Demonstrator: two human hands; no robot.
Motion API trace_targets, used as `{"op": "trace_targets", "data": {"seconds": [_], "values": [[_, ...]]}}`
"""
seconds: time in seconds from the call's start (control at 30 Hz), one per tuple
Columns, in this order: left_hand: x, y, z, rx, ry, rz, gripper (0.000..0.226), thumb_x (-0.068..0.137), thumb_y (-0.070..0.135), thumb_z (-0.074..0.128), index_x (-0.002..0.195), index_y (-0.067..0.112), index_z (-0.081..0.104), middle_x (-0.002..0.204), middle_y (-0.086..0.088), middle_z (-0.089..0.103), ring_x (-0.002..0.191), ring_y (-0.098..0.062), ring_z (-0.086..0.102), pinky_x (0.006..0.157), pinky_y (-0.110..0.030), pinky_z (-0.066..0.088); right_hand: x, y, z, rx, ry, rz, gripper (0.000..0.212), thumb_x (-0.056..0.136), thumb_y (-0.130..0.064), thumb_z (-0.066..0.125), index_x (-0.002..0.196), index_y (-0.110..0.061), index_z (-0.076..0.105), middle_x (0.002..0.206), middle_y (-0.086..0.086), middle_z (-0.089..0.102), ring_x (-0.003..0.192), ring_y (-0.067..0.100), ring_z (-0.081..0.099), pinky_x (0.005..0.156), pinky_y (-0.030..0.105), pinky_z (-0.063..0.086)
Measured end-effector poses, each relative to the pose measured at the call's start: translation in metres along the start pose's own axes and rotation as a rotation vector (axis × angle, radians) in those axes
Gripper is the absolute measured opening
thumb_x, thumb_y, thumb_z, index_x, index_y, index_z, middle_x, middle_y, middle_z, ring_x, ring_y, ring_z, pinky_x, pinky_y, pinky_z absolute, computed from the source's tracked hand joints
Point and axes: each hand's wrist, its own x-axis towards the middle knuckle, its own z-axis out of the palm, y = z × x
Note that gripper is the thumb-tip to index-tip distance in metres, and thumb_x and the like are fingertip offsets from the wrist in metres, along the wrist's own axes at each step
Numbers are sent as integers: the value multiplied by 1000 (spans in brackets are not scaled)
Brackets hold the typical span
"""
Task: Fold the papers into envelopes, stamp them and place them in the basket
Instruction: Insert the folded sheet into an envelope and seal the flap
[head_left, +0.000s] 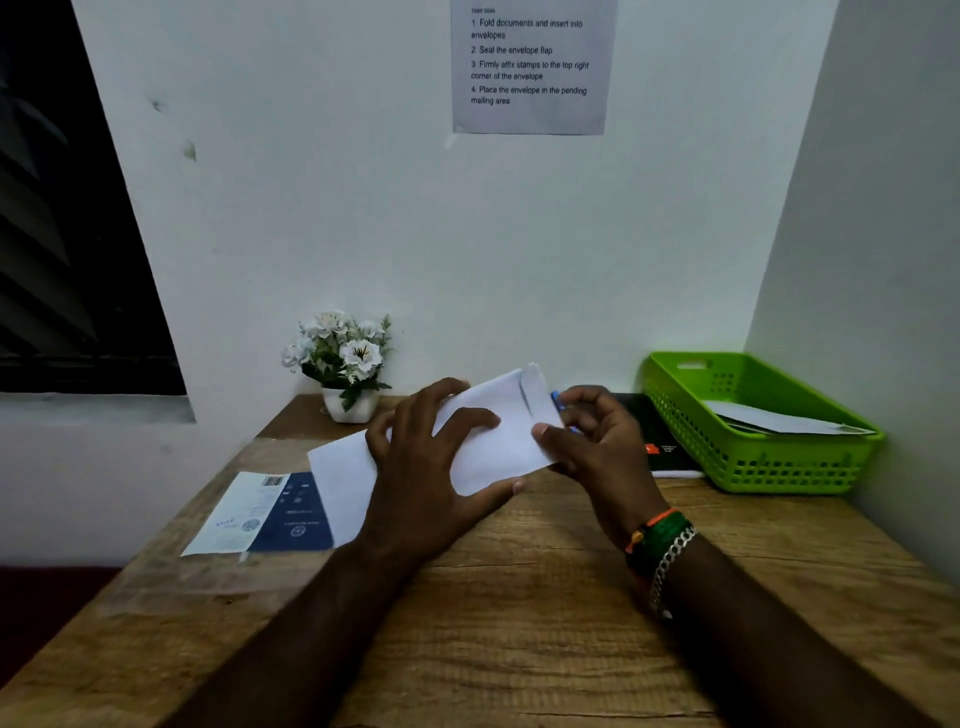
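A white envelope (498, 421) is held tilted above the wooden table (519, 597), its flap raised at the upper right end. My left hand (431, 457) grips its left part, fingers on top and thumb under the lower edge. My right hand (597, 441) pinches its right end, and a small blue object (557, 400) shows by those fingers. More white paper (343, 483) lies on the table under my left hand. A green plastic basket (779, 462) stands at the right with white envelopes (779, 421) inside.
A blue and white printed packet (260, 514) in a clear sleeve lies at the left. A white pot of white flowers (345, 358) stands at the back wall. A dark booklet (660, 441) lies beside the basket. An instruction sheet (530, 67) hangs on the wall.
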Motion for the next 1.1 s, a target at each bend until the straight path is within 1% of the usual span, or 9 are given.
{"op": "trace_targets", "data": {"seconds": [0.13, 0.27, 0.37, 0.47, 0.63, 0.73, 0.87, 0.97, 1.1], "values": [[4, 11, -6, -217, 79, 41, 55, 78, 59, 78, 125, 32, 66, 154, 8, 37, 145, -12, 31, 115, -30, 27, 5, -19, -7, 65, 274, -213, 29, 83, 6, 71, 91, -21, 69, 83, -4, 75, 78, 13, 67, 72, 32, 53], [4, 21, -13, -443, 171, 59, 31, 86, 32, 79, 111, 15, 72, 120, 1, 61, 116, -19, 60, 93, -34, 52, -6, -43, -10, -153, 497, -696, 28, 82, 11, 68, 86, -16, 67, 79, -6, 69, 78, 5, 64, 72, 21, 50], [2, 26, -15, -767, 164, -132, 30, 89, 37, 71, 102, 10, 73, 96, -2, 73, 87, -21, 72, 73, -35, 60, -19, -39, 0, -467, 333, -990, 11, 82, 8, 71, 87, -3, 69, 84, 11, 63, 81, 20, 62, 74, 24, 48], [3, 25, -20, -1044, 96, -340, 35, 87, 44, 66, 89, 10, 75, 79, -13, 73, 67, -25, 73, 55, -29, 57, -24, -17, 19, -742, 55, -1071, 9, 83, -6, 75, 91, -2, 75, 88, 11, 64, 81, 23, 61, 72, 32, 50], [4, 2, -22, -977, 2, -669, 23, 94, 28, 70, 95, 6, 78, 83, -13, 78, 75, -29, 75, 58, -33, 58, -28, 14, 36, -980, -320, -966, 33, 84, -32, 77, 111, -14, 74, 105, 3, 65, 96, 20, 61, 77, 38, 51], [2, -26, -22, -826, -140, -753, 25, 97, 32, 66, 100, 10, 78, 88, -12, 78, 79, -31, 73, 61, -32, 55, -27, 11, 29, -933, -331, -832, 51, 79, -56, 77, 112, -18, 73, 110, -1, 64, 103, 14, 60, 85, 29, 51], [-4, -60, -22, -399, -318, -678, 32, 91, 50, 68, 91, 19, 76, 86, 2, 77, 81, -14, 72, 74, -39, 58, -8, 12, 3, -1048, -218, -657, 34, 88, -56, 65, 104, -27, 72, 106, -13, 65, 103, 6, 59, 86, 32, 51], [-5, -69, -22, -78, -448, -636, 40, 96, 45, 65, 66, 17, 63, 67, 1, 63, 65, -14, 59, 58, -32, 38, 3, 22, -16, -1248, -310, -396, 37, 84, -63, 61, 100, -31, 71, 104, -17, 63, 102, 4, 57, 87, 32, 51], [-1, -79, -22, 115, -476, -649, 41, 93, 49, 66, 71, 15, 61, 69, -1, 57, 72, -20, 59, 60, -35, 37, 3, 29, -19, -1255, -390, -179, 36, 79, -65, 63, 90, -32, 71, 95, -15, 64, 91, 4, 59, 79, 33, 53]]}}
